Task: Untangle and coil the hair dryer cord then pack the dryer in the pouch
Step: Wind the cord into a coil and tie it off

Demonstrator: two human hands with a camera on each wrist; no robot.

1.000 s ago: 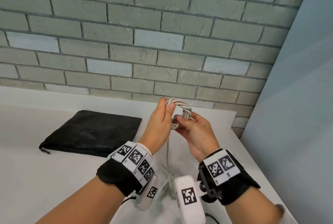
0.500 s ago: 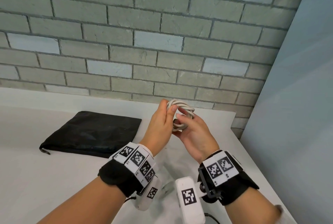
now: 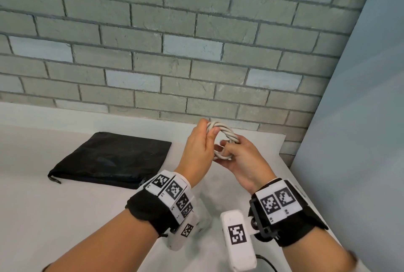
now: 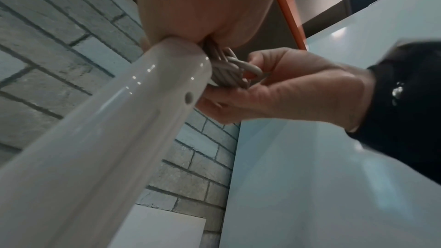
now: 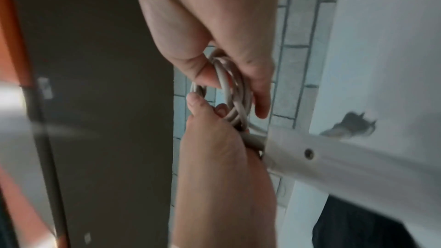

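Both hands hold a coil of white cord [image 3: 225, 135] in the air above the white table [image 3: 65, 217]. My left hand [image 3: 209, 127] pinches the coil's top left between thumb and fingers. My right hand [image 3: 226, 148] grips its lower right side. The white hair dryer [image 3: 203, 221] hangs below the hands, mostly hidden by my wrists. In the left wrist view its glossy handle [image 4: 95, 139] ends right at the coil [image 4: 229, 71]. The right wrist view shows the cord [image 5: 229, 90] running into the handle [image 5: 334, 161]. The black pouch [image 3: 113, 160] lies flat to the left.
A grey brick wall [image 3: 175, 53] runs behind the table. A pale blue panel [image 3: 354, 140] closes off the right side, next to the table's right edge. A thin black cable [image 3: 266, 265] shows at the bottom by my right wrist.
The straight length of cord that hung from the hands has been wound into the coil. The dryer has risen close under the hands, and the coil looks larger and rounder.
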